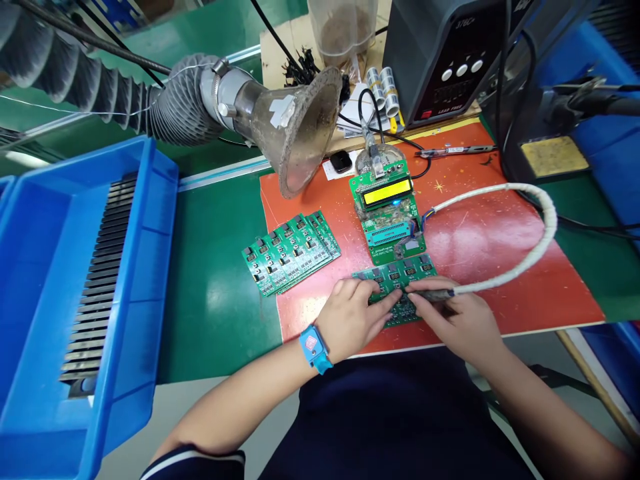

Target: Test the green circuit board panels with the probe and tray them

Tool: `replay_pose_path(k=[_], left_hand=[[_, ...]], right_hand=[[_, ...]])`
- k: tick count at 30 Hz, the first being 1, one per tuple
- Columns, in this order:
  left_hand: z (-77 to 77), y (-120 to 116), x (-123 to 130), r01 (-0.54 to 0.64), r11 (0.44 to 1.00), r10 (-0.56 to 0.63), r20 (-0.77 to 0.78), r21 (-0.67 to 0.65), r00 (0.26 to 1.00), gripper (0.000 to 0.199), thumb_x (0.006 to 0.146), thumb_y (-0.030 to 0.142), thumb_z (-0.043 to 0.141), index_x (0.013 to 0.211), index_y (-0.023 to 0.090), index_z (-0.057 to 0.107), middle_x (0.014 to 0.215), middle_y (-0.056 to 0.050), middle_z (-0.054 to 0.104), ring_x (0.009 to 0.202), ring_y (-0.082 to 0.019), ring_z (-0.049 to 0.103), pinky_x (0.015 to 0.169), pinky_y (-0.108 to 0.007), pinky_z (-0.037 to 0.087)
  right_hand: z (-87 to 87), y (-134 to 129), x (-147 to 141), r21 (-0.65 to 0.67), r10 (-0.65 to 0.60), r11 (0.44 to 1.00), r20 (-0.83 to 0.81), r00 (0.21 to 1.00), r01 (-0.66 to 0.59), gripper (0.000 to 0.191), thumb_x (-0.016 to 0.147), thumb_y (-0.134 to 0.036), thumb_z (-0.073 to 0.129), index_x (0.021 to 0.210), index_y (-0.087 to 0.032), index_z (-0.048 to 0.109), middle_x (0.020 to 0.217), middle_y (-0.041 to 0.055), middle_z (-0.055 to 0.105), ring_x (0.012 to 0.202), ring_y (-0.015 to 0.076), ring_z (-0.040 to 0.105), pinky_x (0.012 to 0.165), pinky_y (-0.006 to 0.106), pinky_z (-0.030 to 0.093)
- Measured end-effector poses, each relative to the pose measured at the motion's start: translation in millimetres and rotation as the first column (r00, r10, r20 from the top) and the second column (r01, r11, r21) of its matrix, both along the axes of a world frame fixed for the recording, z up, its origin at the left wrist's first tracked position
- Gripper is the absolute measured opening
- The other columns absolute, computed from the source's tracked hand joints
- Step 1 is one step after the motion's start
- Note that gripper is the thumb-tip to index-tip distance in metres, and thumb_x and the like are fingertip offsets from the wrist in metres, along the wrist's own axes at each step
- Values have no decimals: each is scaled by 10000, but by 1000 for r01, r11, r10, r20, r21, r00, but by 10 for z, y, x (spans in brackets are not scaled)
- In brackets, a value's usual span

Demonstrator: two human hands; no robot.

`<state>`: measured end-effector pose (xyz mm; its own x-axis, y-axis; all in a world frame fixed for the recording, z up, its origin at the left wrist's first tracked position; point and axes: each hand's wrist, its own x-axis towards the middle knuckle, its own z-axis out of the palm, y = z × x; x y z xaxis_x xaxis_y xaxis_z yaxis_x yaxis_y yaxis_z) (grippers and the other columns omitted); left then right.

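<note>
A green circuit board panel (426,265) with several small display modules lies flat near the front edge of the red mat. My left hand (347,313), with a blue wrist strap (313,347) at the wrist, holds the panel from the left, its index finger stretched toward the middle. In my right hand (463,320), thumb and fingers pinch a dark connector probe (434,294) on a white wrapped cable (543,243). Its tip meets the panel beside my left fingertip; the exact contact is hidden. Just behind stands a programmer board (373,200) with a lit yellow screen and teal socket.
Several similar panels (293,253) lie overlapped to the left. A fume extraction funnel (310,133) hangs above the mat. Blue bins (160,280) flank the left, one holding a slotted black rack (100,287). A soldering station (445,60), tweezers (457,151) and a sponge tray (553,159) are behind right.
</note>
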<state>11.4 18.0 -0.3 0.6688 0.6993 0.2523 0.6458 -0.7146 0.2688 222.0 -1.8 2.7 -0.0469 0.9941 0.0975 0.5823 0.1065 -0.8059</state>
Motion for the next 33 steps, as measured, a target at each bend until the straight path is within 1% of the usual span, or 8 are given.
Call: replay_pose_path(k=[6, 11, 13, 20, 22, 25, 29, 33], left_hand=[[-7, -8, -1, 2, 1000, -2, -7, 7, 1000, 349, 966, 337, 499, 1299, 271, 580, 1037, -75, 570, 915, -219, 492, 831, -369, 450], [-21, 5, -12, 9, 1000, -9, -11, -9, 1000, 338, 977, 370, 487, 1283, 270, 589, 1025, -69, 584, 903, -211, 497, 811, -361, 448], [-28, 9, -11, 8, 1000, -8, 1, -1, 1000, 327, 979, 377, 486, 1264, 266, 600, 1021, -66, 597, 890, -206, 498, 803, -358, 450], [-37, 17, -17, 8, 1000, -8, 69, 4, 998, 331, 962, 384, 527, 1253, 240, 591, 1006, -59, 625, 883, -208, 528, 796, -362, 477], [-28, 34, -41, 14, 998, -7, 129, -55, 992, 417, 940, 408, 561, 1292, 185, 544, 1023, -77, 629, 912, -218, 552, 814, -377, 501], [-13, 69, -92, 41, 984, 8, 269, -176, 963, 545, 886, 451, 635, 1301, 126, 493, 1109, -120, 618, 1022, -228, 587, 880, -383, 529], [-15, 98, -145, 87, 970, -2, 351, -228, 936, 434, 856, 449, 675, 1161, 157, 577, 1171, -137, 593, 1072, -228, 616, 912, -386, 550], [-35, 104, -163, 103, 972, -21, 358, -211, 933, 396, 872, 457, 651, 1139, 169, 599, 1166, -136, 601, 1050, -225, 634, 897, -396, 566]], right_hand=[[-15, -10, -5, -3, -11, 1000, -4, 1000, 11, 130, 888, -310, 597, 933, -214, 674, 902, 50, 729, 584, 146, 673, 496, 251, 540], [-24, 0, 6, 53, 4, 999, -8, 1000, -4, 141, 884, -321, 597, 930, -214, 677, 905, 61, 729, 780, 202, 712, 657, 308, 593], [-31, 1, 10, 69, 13, 998, 1, 1000, -13, 133, 888, -315, 595, 924, -217, 678, 901, 61, 726, 812, 207, 711, 677, 313, 594], [-66, -17, 20, 30, 24, 999, -37, 999, -23, 134, 895, -302, 602, 943, -201, 676, 930, 65, 701, 683, 164, 684, 547, 273, 571], [-68, -20, 20, 21, 25, 999, -46, 999, -24, 135, 900, -301, 599, 951, -200, 673, 935, 63, 697, 654, 154, 676, 554, 279, 578], [-67, -23, 19, 32, 28, 999, -45, 999, -26, 131, 903, -296, 596, 953, -199, 670, 935, 65, 698, 695, 163, 687, 598, 289, 594], [-79, -29, 20, 20, 28, 999, -54, 998, -27, 127, 907, -291, 598, 952, -192, 664, 944, 71, 691, 703, 161, 684, 563, 269, 586], [-112, -39, 30, 11, 35, 999, -75, 997, -34, 124, 910, -280, 599, 968, -191, 664, 966, 76, 677, 727, 162, 683, 536, 251, 576]])
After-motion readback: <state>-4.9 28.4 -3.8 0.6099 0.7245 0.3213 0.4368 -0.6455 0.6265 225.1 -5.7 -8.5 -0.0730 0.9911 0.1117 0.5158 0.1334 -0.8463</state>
